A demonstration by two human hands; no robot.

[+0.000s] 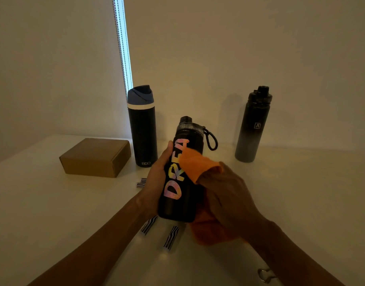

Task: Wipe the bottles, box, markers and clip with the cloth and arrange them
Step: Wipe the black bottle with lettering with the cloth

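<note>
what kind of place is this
Likely a dim room in a home or office: a plain white table set against bare walls, with a window blind's bead chain hanging in the corner beside a strip of daylight.

Bare forearms [107, 230], left hand [156, 178], right hand [225, 195]

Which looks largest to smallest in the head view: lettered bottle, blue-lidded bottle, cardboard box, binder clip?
Lettered bottle: largest, though held nearest the camera.
Blue-lidded bottle and cardboard box: too alike to rank.
Binder clip: smallest by far.
</note>
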